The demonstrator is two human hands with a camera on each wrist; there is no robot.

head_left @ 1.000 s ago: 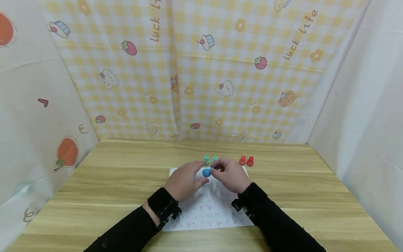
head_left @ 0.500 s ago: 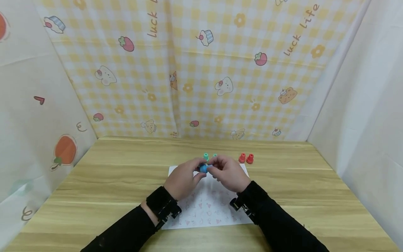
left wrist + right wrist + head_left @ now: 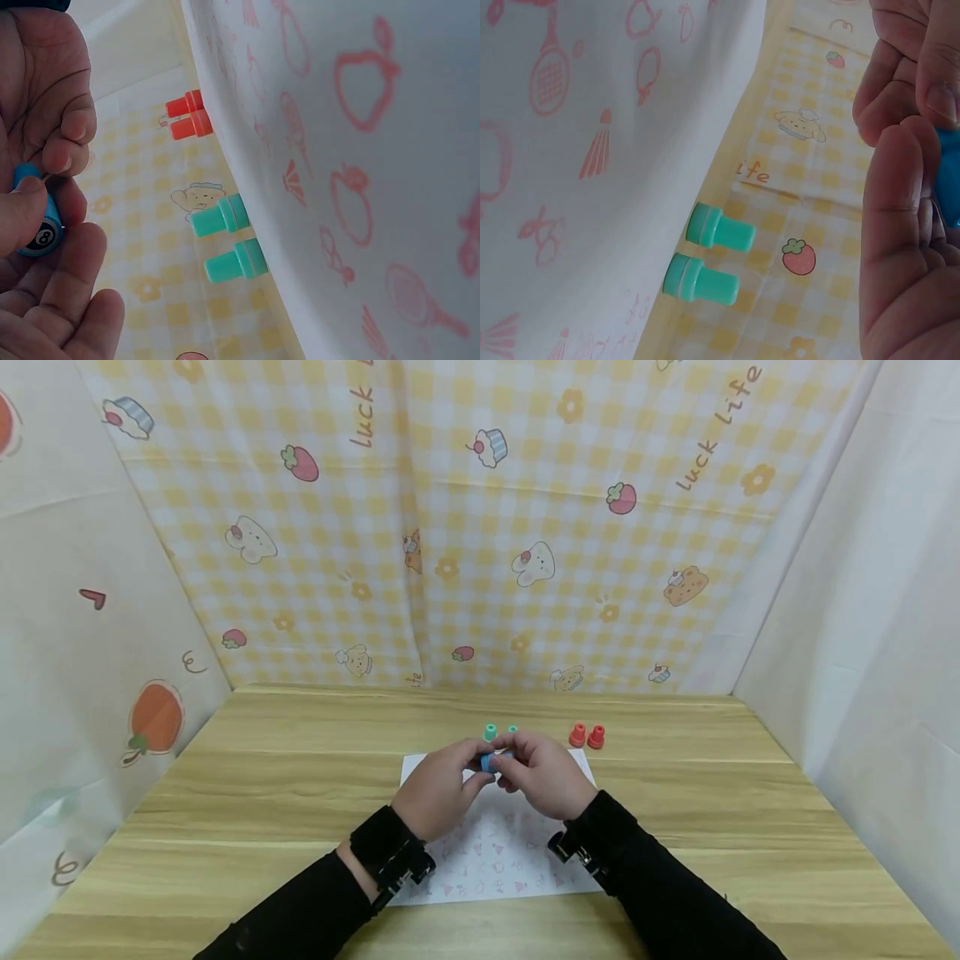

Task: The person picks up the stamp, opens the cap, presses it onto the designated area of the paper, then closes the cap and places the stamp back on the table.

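Note:
Both hands meet over the far part of a white sheet of paper (image 3: 517, 860) printed with small pink pictures. Between them is a small blue toy stamp (image 3: 487, 763), mostly covered by fingers. My left hand (image 3: 435, 789) holds its wide end between thumb and fingers. From the other side, my right hand (image 3: 555, 777) pinches it. In the left wrist view, a round label with an 8 shows on the end of the blue stamp (image 3: 45, 236). A blue edge of the stamp (image 3: 949, 184) appears at the right border of the right wrist view.
Two green stamps (image 3: 225, 216) stand upright just beyond the paper, partly behind the hands in the head view. Two red stamps (image 3: 587, 737) stand to their right. The wooden table (image 3: 300, 727) ends at a checked cloth backdrop (image 3: 480, 552), with pale cloth on both sides.
The left fingers have closed in around the blue stamp, which sat in the right hand's pinch. The hands have come together, covering more of it. The view has tilted slightly.

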